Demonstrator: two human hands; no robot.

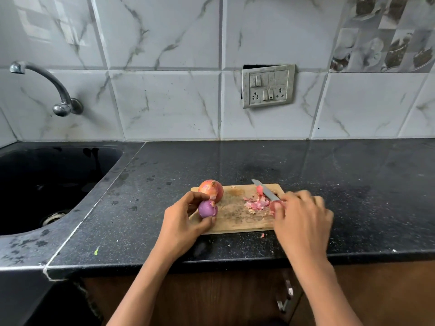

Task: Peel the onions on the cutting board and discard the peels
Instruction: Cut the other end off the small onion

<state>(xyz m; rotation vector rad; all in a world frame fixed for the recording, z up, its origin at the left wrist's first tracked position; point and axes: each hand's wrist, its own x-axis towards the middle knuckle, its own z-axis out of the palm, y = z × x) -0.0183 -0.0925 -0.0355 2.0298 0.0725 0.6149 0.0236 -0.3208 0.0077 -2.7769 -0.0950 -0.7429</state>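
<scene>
Left hand (182, 222) curled round a small peeled onion (207, 208), smooth, purple, round, thumb under it and fingers over the top, at the left end of the cutting board (235, 217). Just behind and touching it sat a bigger unpeeled onion (211, 189), papery orange-pink skin, dry stem tip up, on the board's far left corner. Board was wooden, rectangular, rounded corners, scuffed and stained. Right hand (300, 215) was motion-blurred, fingers closed round the red handle of a knife (266, 191); thin steel blade pointed away toward the board's far edge. A heap of pink, flaky peels (257, 203) lay on the board's right half, just under the blade, next to the right hand. One peel scrap (262, 235) lay off the board on the counter (353, 196), black speckled stone, glossy, damp spots. Black sink (47, 184) at left with a curved metal tap (47, 88) above. Marble-look tiled wall (164, 67) behind, a switch plate (268, 87) mounted on it.
</scene>
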